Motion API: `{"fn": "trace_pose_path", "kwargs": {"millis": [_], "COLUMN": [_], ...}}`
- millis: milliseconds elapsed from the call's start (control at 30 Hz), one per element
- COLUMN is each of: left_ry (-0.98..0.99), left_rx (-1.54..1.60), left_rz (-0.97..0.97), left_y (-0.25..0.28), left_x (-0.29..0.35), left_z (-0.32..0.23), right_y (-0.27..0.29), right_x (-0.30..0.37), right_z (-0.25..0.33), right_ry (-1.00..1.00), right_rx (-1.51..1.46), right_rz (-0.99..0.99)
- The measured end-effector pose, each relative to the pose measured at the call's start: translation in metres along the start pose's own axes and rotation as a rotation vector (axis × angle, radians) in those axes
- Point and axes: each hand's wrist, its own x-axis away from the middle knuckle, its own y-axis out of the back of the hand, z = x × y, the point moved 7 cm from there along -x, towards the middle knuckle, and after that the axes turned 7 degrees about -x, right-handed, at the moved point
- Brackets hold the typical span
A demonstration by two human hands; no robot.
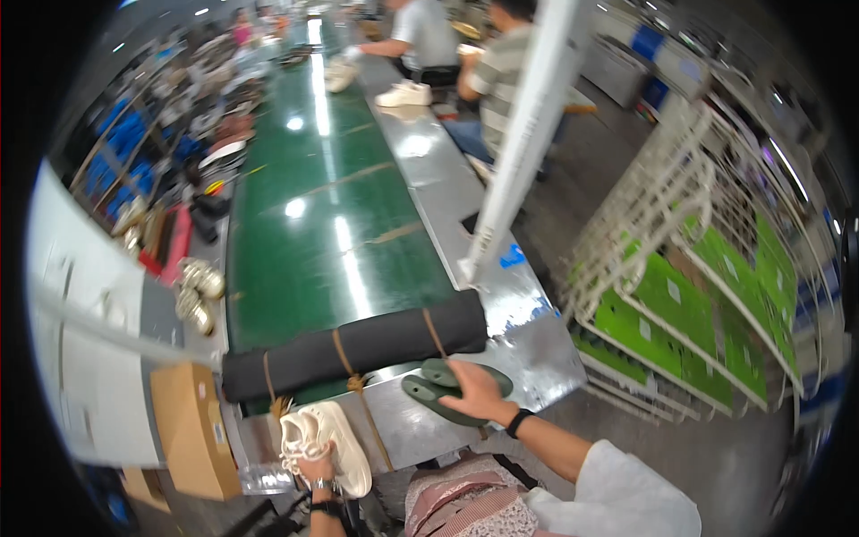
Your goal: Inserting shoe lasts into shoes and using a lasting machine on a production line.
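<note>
Single head-worn fisheye view, looking down and forward along long green conveyor belt (322, 224). Close on near metal table end (501, 358), forearms entering from lower edge. Rim heavily bent.

A long green conveyor belt (331, 224) runs away past a black tied roll (353, 349) (bound with cord), a cardboard box (190, 430) at left, white wire racks (680, 268) at right.

Long green conveyor belt (322, 224), white wire racks (662, 233), grey floor (716, 447), ceiling-light glare.
</note>
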Motion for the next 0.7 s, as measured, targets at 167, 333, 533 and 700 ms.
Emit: {"fn": "trace_pose_path", "kwargs": {"millis": [167,333,533,700], "left_ry": [-0.527,-0.984,-1.122,-0.980], "left_rx": [-0.177,-0.171,-0.159,-0.414], "left_rz": [0.202,0.373,0.465,0.393], "left_y": [0.028,-0.023,-0.109,-0.200], "left_x": [-0.011,-0.059,-0.143,-0.116], "left_z": [-0.130,-0.281,-0.372,-0.295], "right_y": [-0.049,-0.076,-0.049,-0.033], "right_x": [-0.032,-0.002,0.072,0.136], "right_z": [0.038,0.032,0.053,0.032], "right_ry": [0.120,0.250,0.033,-0.654], "right_rx": [0.092,0.206,0.179,0.016], "right_rz": [0.094,0.444,0.242,-0.253]}}
